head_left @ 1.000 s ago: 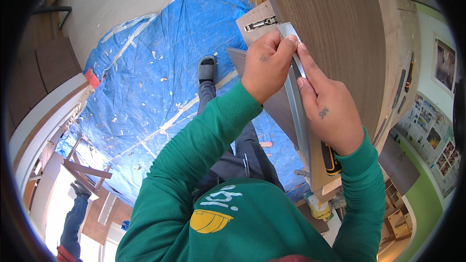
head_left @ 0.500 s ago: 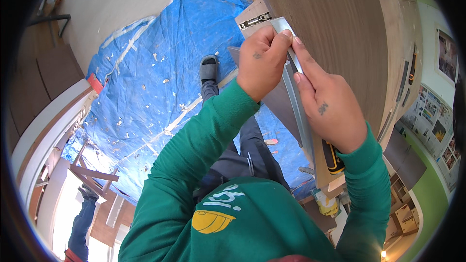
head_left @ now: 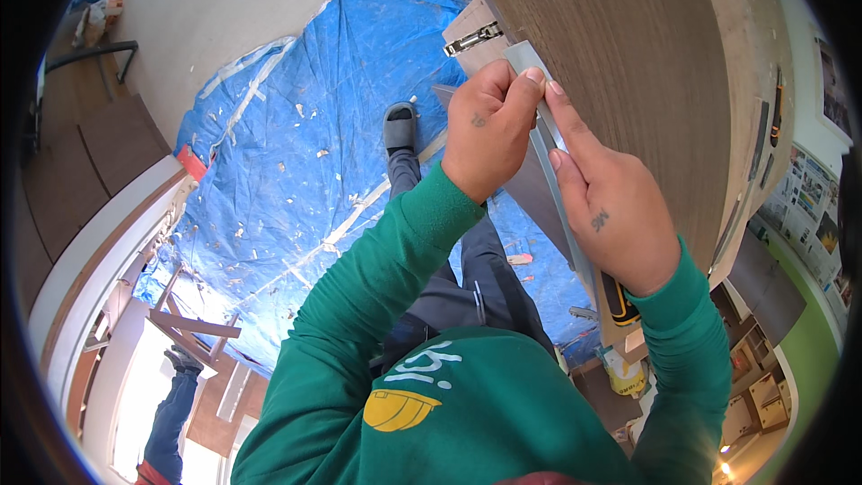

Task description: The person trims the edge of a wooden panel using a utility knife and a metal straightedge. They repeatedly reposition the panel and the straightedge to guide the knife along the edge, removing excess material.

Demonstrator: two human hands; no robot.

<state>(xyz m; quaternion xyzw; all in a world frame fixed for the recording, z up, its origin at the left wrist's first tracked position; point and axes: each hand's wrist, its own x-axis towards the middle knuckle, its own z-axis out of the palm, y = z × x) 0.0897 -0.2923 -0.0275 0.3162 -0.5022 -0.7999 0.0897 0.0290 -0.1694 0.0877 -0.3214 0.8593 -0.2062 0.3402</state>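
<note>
My left hand [head_left: 488,130] pinches the upper end of a thin grey edge strip [head_left: 554,158] against the edge of a brown wood-grain cabinet panel [head_left: 620,63]. My right hand [head_left: 611,207] lies along the same strip just below, fingers pressing it onto the panel edge. The strip runs down the panel's edge toward my body. A metal hinge [head_left: 470,38] sits on the panel end just above my left hand. Both arms wear green sleeves.
A blue tarp [head_left: 296,162] with scraps covers the floor below; my foot in a grey slipper [head_left: 399,126] stands on it. A yellow-black tool [head_left: 620,303] and a yellow can [head_left: 623,373] lie by my right wrist. Another person's legs [head_left: 175,409] show at lower left near wooden boards.
Both hands have stayed on the strip; the fingers have shifted slightly up along the panel edge and the view has tilted a little.
</note>
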